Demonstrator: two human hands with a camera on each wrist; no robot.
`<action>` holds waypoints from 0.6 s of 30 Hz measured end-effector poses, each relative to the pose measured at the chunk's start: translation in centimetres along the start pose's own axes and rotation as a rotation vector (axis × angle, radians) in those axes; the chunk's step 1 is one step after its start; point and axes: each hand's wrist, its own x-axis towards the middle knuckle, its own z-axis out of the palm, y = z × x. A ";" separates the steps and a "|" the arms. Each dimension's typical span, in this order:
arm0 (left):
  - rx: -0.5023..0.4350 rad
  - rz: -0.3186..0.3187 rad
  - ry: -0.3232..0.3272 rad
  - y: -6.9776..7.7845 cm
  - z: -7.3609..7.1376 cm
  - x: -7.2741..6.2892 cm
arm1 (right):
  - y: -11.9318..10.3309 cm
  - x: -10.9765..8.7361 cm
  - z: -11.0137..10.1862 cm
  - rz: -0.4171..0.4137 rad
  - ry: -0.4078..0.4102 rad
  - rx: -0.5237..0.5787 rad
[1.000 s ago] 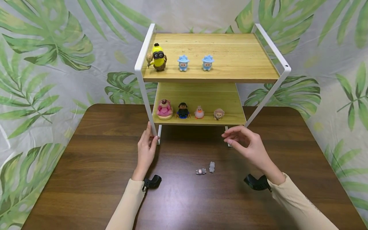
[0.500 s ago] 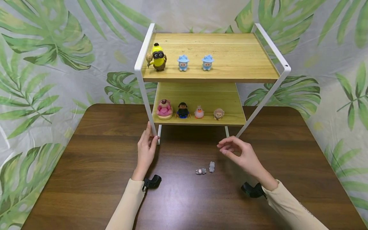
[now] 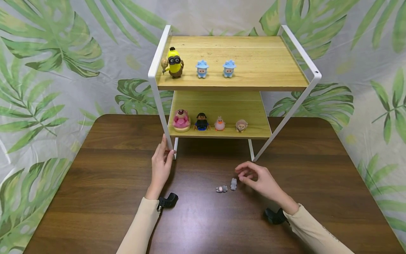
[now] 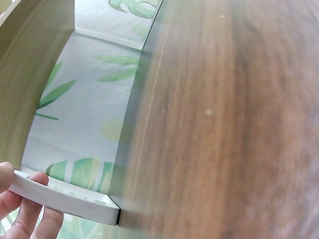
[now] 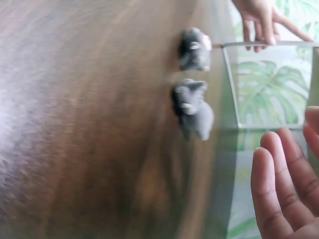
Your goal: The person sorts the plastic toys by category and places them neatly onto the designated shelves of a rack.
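Note:
Two small grey toy figures lie on the brown table [image 3: 196, 222] in front of the shelf. One figurine [image 3: 221, 189] shows a pale face; beside it lies a plain grey figurine [image 3: 233, 184]. My right hand [image 3: 258, 180] hovers just right of the plain one, fingers loosely bent with nothing in them; the right wrist view shows its fingers [image 5: 286, 184] apart from both toys. At the shelf's front left, my left hand [image 3: 160, 167] holds the white metal leg [image 4: 65, 201], thumb on one side and fingers on the other.
The two-tier shelf [image 3: 260, 63] carries a yellow minion [image 3: 175, 63] and two blue-hatted figures [image 3: 202, 69] on top. Below stand a pink bear [image 3: 182, 121], a dark-haired figure [image 3: 201, 122], a pale bird [image 3: 220, 124] and a beige animal [image 3: 241, 126]. Leaf-print cloth [image 3: 60, 46] hangs behind.
My right hand has moved down and left from the shelf's front right leg toward the grey figurines. My left hand has stayed at the left leg.

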 end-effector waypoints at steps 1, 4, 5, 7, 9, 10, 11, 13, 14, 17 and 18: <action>0.001 0.000 0.000 0.0 0.0 0.0 | 0.2 -0.1 0.1 0.001 -0.007 0.000; 0.005 -0.001 -0.002 0.1 0.0 0.0 | 0.5 -0.2 0.5 0.013 -0.027 0.002; 0.006 -0.003 -0.003 0.1 0.0 0.0 | 0.6 -0.2 0.6 0.021 -0.034 -0.002; 0.004 -0.008 -0.006 0.1 0.0 0.0 | 0.7 -0.2 0.8 0.048 -0.050 -0.012; 0.000 -0.011 -0.009 0.1 0.0 -0.1 | 0.8 -0.3 1.0 0.077 -0.066 -0.026; -0.002 -0.013 -0.010 0.1 0.0 -0.1 | 0.8 -0.3 1.0 0.089 -0.073 -0.032; -0.004 -0.015 -0.011 0.1 0.0 -0.1 | 0.8 -0.3 1.1 0.097 -0.080 -0.040; -0.005 -0.015 -0.011 0.1 -0.1 -0.1 | 0.9 -0.3 1.3 0.103 -0.092 -0.061; -0.004 -0.014 -0.010 0.1 -0.1 -0.1 | 0.9 -0.3 1.4 0.104 -0.096 -0.073; -0.004 -0.009 -0.005 0.2 -0.1 0.0 | 1.0 -0.2 1.6 0.098 -0.110 -0.100; -0.005 -0.006 -0.003 0.2 -0.1 0.0 | 1.0 -0.2 1.7 0.095 -0.114 -0.107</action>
